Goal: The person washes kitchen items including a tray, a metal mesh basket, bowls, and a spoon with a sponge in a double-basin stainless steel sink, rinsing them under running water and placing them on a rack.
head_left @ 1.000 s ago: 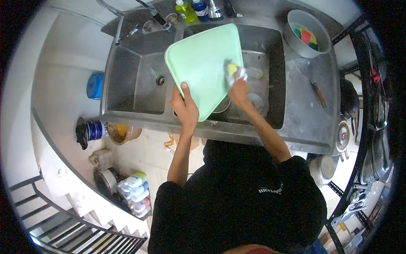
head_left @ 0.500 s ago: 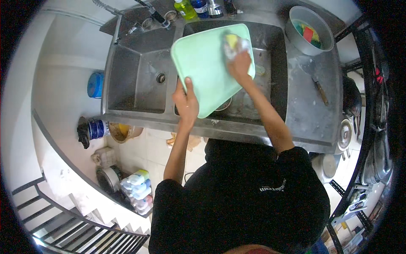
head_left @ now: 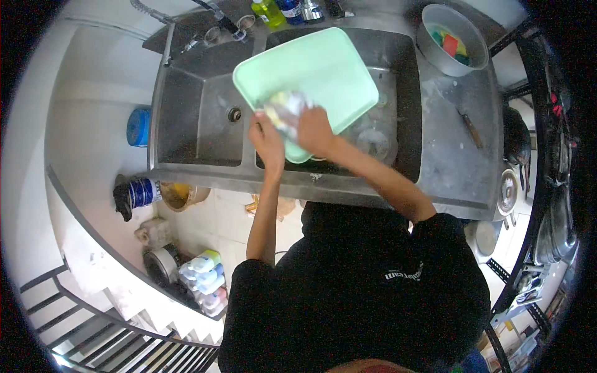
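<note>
The left basin (head_left: 214, 137) offers free passage, while the green tray (head_left: 323, 68) blocks much of the right basin (head_left: 407, 118).

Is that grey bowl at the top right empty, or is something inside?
Not empty, only partly filled: red, yellow and green pieces lie low in the bowl, and its upper inner wall shows bare.

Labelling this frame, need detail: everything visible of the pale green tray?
The pale green tray looks like plastic: roughly rectangular, rounded corners, raised rim. It is held askew, mostly over the right sink basin. The left hand grips its near-left edge; the right hand holds a blurred yellow-and-white pad, apparently against its face.
</note>
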### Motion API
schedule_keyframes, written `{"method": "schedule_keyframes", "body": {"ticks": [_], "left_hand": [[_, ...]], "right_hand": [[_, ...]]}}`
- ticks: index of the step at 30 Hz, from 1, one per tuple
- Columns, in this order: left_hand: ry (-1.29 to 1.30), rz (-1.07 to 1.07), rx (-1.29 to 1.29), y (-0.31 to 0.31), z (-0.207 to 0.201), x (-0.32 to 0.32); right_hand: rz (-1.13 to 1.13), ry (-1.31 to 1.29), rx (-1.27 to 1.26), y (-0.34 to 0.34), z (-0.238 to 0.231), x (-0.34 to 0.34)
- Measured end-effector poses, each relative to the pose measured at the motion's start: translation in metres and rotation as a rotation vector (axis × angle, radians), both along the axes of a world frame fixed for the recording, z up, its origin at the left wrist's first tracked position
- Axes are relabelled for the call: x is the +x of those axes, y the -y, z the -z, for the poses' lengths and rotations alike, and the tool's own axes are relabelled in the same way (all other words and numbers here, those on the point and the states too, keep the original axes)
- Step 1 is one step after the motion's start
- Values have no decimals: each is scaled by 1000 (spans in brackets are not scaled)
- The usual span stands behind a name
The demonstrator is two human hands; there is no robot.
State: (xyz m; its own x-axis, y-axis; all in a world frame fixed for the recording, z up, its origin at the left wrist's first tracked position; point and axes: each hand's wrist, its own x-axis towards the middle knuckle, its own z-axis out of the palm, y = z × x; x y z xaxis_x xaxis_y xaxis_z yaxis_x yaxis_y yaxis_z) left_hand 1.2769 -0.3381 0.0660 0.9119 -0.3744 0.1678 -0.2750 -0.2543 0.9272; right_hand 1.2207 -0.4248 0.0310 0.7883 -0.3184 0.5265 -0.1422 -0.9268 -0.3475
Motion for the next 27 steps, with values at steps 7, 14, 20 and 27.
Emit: {"method": "schedule_keyframes", "body": {"ticks": [7,14,20,27], "left_hand": [[-30,-52,-19,-16,19,12],[-266,-25,17,-8,4,-10],[-322,-50,-105,-13,13,-8],[-244,-18,40,-9,-1,-14]], "right_hand": [[-364,-92,-126,10,43,-46],[403,-362,104,100,63,-29],[38,-40,-174,49,58,-28],[-30,-370,-116,51,15,-3]]}}
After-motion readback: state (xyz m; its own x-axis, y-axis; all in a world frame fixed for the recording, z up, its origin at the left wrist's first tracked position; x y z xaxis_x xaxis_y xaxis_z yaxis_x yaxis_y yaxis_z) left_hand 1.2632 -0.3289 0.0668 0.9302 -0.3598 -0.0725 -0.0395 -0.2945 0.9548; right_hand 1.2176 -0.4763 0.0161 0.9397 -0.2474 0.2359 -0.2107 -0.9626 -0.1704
